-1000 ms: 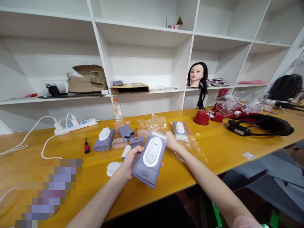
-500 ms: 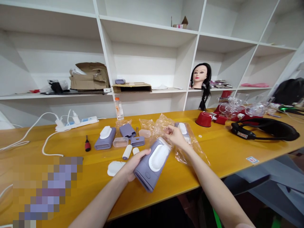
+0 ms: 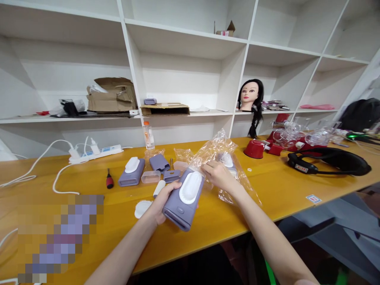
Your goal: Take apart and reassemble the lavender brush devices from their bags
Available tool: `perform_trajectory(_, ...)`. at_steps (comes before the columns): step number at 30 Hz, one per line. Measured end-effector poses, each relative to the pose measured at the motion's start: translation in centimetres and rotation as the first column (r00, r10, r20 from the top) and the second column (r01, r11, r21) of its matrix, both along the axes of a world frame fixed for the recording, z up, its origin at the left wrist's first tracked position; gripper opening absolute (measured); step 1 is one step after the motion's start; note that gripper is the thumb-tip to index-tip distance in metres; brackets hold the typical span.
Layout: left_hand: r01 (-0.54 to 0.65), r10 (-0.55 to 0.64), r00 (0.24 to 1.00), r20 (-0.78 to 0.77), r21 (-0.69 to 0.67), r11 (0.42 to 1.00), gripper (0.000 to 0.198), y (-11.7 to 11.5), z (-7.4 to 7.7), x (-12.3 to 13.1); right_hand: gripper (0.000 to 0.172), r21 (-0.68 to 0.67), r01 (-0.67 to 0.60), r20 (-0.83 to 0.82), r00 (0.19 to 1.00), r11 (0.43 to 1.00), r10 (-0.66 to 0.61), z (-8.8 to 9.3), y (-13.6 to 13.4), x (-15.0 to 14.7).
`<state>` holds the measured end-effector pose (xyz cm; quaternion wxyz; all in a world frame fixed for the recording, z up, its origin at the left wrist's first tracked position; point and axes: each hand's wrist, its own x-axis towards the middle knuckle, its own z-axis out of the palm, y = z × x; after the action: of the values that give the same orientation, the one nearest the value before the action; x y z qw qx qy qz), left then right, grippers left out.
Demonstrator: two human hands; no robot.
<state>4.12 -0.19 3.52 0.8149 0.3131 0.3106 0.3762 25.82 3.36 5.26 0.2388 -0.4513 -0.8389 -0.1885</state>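
My left hand (image 3: 162,202) is wrapped around a purple-grey flattened device (image 3: 177,202) with a white oval pad (image 3: 190,188) on its face. The device is held tilted above the table, its far end pointing away from me. At that far end my right hand (image 3: 219,176) pinches a clear plastic bag (image 3: 212,148), which spreads up and out beyond the fingers. Whether the device's tip is inside the bag I cannot tell. Just behind the right hand lies another purple device (image 3: 227,159) in clear plastic. A white fuzzy pad (image 3: 143,209) rests left of my left hand.
A similar device (image 3: 132,172), purple shell parts (image 3: 159,162), a clear pink cap (image 3: 151,177) and a screwdriver (image 3: 109,180) lie on the left. A bottle (image 3: 149,136) and power strip (image 3: 99,154) stand behind. Red-based clear items (image 3: 285,136) and a black headset (image 3: 329,162) are right.
The device has moved slightly left, away from me. My right hand has lowered to the device's far end, and the plastic bag is now lifted and spread upward from the fingers.
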Motion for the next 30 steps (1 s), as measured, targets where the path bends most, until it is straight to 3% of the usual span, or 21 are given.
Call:
perform_trajectory(2, 0.025, -0.026, 0.999, 0.035, 0.014, 1.0, 0.062, 0.0, 0.1, -0.2, 0.024, 0.001, 0.0, -0.042, 0.999, 1.0, 0.0, 0.0, 0.0, 0.0)
perform_trajectory(6, 0.002, -0.004, 1.0, 0.026, 0.061, 0.998, 0.076, 0.1, 0.1, -0.4, 0.018, -0.063, -0.097, -0.29, 0.954, 0.993, 0.074, 0.3, -0.2, 0.2)
perform_trajectory(10, 0.023, -0.02, 0.999, -0.028, 0.106, 0.994, 0.072, 0.3, -0.3, -0.2, 0.017, -0.108, -0.15, -0.414, 0.905, 0.983, 0.092, 0.8, -0.9, -0.4)
perform_trajectory(13, 0.038, -0.036, 0.999, -0.019, 0.139, 0.989, 0.065, 0.3, -0.6, -0.1, 0.02, -0.09, -0.206, -0.434, 0.889, 0.974, 0.148, 1.1, -1.4, -1.3)
perform_trajectory(19, -0.034, 0.041, 0.998, -0.038, 0.167, 0.985, 0.058, 0.5, -1.0, -0.4, 0.023, -0.057, -0.26, -0.454, 0.867, 0.964, 0.207, 1.2, -2.5, -1.9)
perform_trajectory(22, -0.05, 0.052, 0.999, -0.008, 0.179, 0.983, 0.058, 0.6, -1.0, -0.6, 0.025, 0.082, -0.222, -0.54, 0.81, 0.972, 0.231, 0.5, -3.0, -1.5)
perform_trajectory(24, -0.064, 0.06, 0.998, 0.027, 0.189, 0.98, 0.058, 0.6, -0.9, -0.7, 0.037, 0.201, -0.05, -0.719, 0.671, 0.978, 0.182, -0.1, -2.9, -1.4)
perform_trajectory(26, -0.083, 0.077, 0.996, 0.044, 0.176, 0.981, 0.057, 0.5, -0.7, -0.6, 0.047, 0.131, 0.116, -0.925, 0.373, 0.985, 0.079, -0.5, -2.5, -1.5)
perform_trajectory(27, -0.089, 0.083, 0.995, 0.046, 0.162, 0.983, 0.056, 0.5, -0.7, -0.5, 0.049, 0.02, 0.071, -0.976, 0.22, 0.997, 0.004, -0.6, -2.2, -1.6)
perform_trajectory(28, -0.093, 0.087, 0.995, 0.045, 0.146, 0.985, 0.055, 0.4, -0.6, -0.5, 0.051, -0.096, -0.066, -0.99, 0.112, 0.993, -0.088, -0.6, -2.0, -1.8)
perform_trajectory(30, -0.098, 0.093, 0.995, 0.044, 0.122, 0.988, 0.052, 0.4, -0.7, -0.3, 0.058, -0.236, -0.418, -0.97, 0.04, 0.877, -0.241, -0.3, -1.5, -2.3)
